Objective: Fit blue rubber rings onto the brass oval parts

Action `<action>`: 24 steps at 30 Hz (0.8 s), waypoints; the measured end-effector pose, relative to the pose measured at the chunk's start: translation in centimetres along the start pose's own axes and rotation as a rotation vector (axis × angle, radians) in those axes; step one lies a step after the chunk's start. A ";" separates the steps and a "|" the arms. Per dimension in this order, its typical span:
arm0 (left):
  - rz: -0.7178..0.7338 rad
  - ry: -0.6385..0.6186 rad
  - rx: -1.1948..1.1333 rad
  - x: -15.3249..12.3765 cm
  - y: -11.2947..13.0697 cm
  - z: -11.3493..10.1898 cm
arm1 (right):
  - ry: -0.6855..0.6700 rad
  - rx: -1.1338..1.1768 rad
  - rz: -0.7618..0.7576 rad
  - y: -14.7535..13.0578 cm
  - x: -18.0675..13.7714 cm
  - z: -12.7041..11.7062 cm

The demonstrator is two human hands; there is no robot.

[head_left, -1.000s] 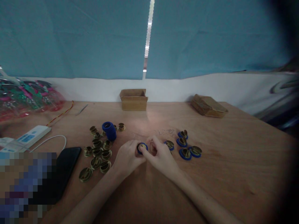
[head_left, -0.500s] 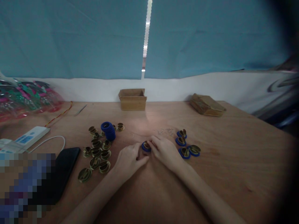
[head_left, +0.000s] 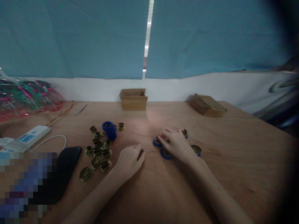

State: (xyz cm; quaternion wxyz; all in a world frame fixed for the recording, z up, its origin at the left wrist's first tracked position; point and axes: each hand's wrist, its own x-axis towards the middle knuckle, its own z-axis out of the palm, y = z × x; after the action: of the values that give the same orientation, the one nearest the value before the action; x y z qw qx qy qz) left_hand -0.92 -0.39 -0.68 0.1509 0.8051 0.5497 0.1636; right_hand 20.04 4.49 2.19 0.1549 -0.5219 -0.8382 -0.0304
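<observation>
My right hand [head_left: 175,143] has its fingertips closed on the edge of a round brass-coloured piece with a blue ring [head_left: 157,142], low at the tabletop. A second blue-ringed brass piece [head_left: 166,153] lies just under the hand. Two more, one at the back [head_left: 185,133] and one by the wrist [head_left: 196,150], are partly covered by the hand. My left hand [head_left: 130,160] rests on the table, its fingers loosely curled and its thumb slightly apart, with nothing visible in it. Left of it lie several plain brass pieces [head_left: 106,166] and a stack of blue rings [head_left: 109,130].
Small thin pale bits [head_left: 158,132] lie beyond my right hand. An open cardboard box [head_left: 133,104] and a flattened one [head_left: 208,105] stand at the back. A black phone [head_left: 67,168], a white power strip [head_left: 35,135] with cable, and plastic-wrapped items [head_left: 28,99] occupy the left.
My hands have separated. My right hand has moved right to the blue-ringed pieces, and my left hand no longer touches one. Two blue-ringed pieces now show at the right hand's left.
</observation>
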 end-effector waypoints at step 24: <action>-0.080 0.088 0.083 0.5 -0.9 -2.0 | -0.116 -0.243 -0.002 -2.1 -0.6 1.8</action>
State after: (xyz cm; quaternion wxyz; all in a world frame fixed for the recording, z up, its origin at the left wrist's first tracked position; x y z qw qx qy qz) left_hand -2.34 0.54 0.84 0.0995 0.7800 0.5941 0.1695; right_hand 18.03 3.42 0.58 0.0419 -0.5369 -0.8365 -0.1016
